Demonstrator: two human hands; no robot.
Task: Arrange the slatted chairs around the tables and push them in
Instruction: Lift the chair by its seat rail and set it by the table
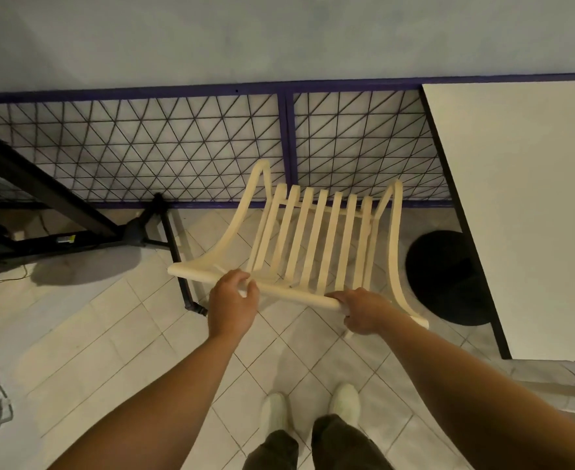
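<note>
A cream slatted chair (316, 239) stands in front of me, seen from above and behind, its seat pointing toward the mesh fence. My left hand (233, 300) curls over the top rail left of its middle. My right hand (360, 310) grips the same rail near its right end. A white table (523, 212) with a dark edge fills the right side, and its round black base (445, 276) sits on the floor just right of the chair.
A purple-framed wire mesh fence (184, 147) runs across behind the chair. A black metal frame (76, 212) with a leg (184, 276) stands at left, close to the chair's left arm. Pale tiled floor (110, 334) lies around my white shoes (310, 408).
</note>
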